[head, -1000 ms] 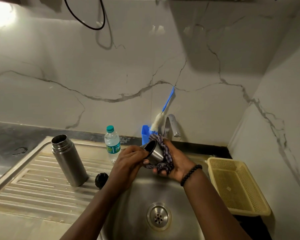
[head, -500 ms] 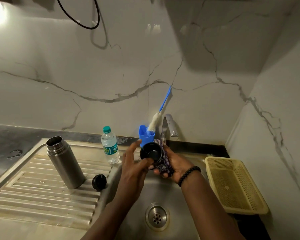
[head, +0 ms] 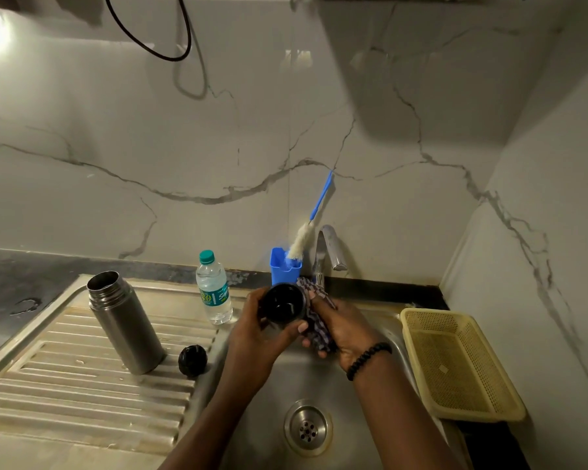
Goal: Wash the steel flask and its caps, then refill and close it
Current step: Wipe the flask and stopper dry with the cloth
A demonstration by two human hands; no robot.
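Note:
The steel flask [head: 124, 322] stands open and upright on the ribbed drainboard at the left. Its small black inner cap [head: 193, 360] lies beside it near the basin's edge. Over the sink basin, my left hand [head: 252, 329] grips the outer cup cap [head: 281, 304], whose dark open mouth faces me. My right hand [head: 342, 329] holds a checked cloth [head: 314, 320] pressed against the cap's right side. A water bottle [head: 214, 288] with a green lid stands behind the drainboard.
A tap [head: 326, 252] rises behind the basin, with a blue holder [head: 283, 268] and a bottle brush [head: 302, 240] next to it. A yellow plastic basket [head: 462, 364] sits right of the sink. The drain [head: 308, 427] lies below my hands.
The cup cap has turned so its open mouth faces me. My left hand has shifted its hold on the cap while the cloth stays against the cap's side.

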